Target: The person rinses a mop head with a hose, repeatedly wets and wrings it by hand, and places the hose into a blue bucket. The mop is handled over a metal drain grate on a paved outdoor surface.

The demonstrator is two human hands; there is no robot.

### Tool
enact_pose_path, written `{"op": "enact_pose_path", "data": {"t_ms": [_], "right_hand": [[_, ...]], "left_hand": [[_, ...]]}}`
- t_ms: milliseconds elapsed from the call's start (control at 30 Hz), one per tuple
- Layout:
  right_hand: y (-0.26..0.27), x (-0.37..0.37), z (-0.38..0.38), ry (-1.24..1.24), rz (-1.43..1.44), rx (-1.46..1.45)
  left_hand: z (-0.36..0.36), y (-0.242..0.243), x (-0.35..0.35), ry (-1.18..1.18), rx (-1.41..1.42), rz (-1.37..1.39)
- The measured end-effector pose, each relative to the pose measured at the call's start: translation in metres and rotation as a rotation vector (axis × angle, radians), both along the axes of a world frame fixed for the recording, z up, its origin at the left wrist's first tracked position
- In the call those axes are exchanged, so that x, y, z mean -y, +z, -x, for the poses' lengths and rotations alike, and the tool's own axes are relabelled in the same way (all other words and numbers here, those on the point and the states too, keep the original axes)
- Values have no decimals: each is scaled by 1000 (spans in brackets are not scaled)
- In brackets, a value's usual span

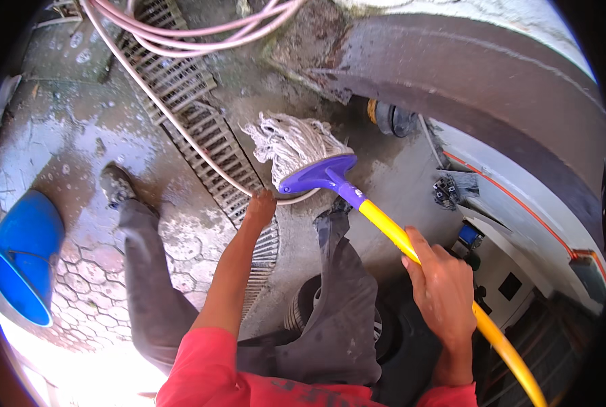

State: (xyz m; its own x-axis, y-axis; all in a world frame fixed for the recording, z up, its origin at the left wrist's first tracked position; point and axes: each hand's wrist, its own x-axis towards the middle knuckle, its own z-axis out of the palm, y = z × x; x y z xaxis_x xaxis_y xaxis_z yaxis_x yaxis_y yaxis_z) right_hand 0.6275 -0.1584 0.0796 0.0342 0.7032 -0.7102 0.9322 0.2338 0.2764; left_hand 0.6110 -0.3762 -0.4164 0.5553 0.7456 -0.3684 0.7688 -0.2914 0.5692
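Note:
My right hand (443, 290) grips the yellow handle of a string mop (387, 224), which slants up to the left. The mop's purple plastic head (318, 173) holds off-white strands (298, 140), fanned over the concrete just right of the drain grate. My left hand (262, 203) is closed around a pale pink hose (201, 150), just below and left of the mop head. From there the hose runs up to several loops at the top, and a short length curves under the purple head.
A metal drain grate (209, 147) crosses the floor between my legs. A blue plastic bucket (28, 244) lies tilted on hexagonal pavers (99, 274) at the left. A car tire (303, 305) is by my right leg. A brown curved ledge (466, 76) and a dark cylindrical object (394, 119) are at the upper right.

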Motion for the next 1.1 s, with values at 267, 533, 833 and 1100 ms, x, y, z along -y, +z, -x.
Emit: {"op": "enact_pose_path", "data": {"t_ms": [267, 533, 833, 1100], "right_hand": [[-36, 15, -105, -214, -45, -217], [-37, 12, -98, -384, 23, -363], [-56, -20, -5, -456, 103, -535], [-82, -60, 72, -755, 232, -613]], "left_hand": [[-71, -69, 20, 6, -291, 49], [9, 17, 22, -14, -16, 227], [169, 211, -37, 654, 64, 120], [340, 333, -52, 783, 163, -124]]}}
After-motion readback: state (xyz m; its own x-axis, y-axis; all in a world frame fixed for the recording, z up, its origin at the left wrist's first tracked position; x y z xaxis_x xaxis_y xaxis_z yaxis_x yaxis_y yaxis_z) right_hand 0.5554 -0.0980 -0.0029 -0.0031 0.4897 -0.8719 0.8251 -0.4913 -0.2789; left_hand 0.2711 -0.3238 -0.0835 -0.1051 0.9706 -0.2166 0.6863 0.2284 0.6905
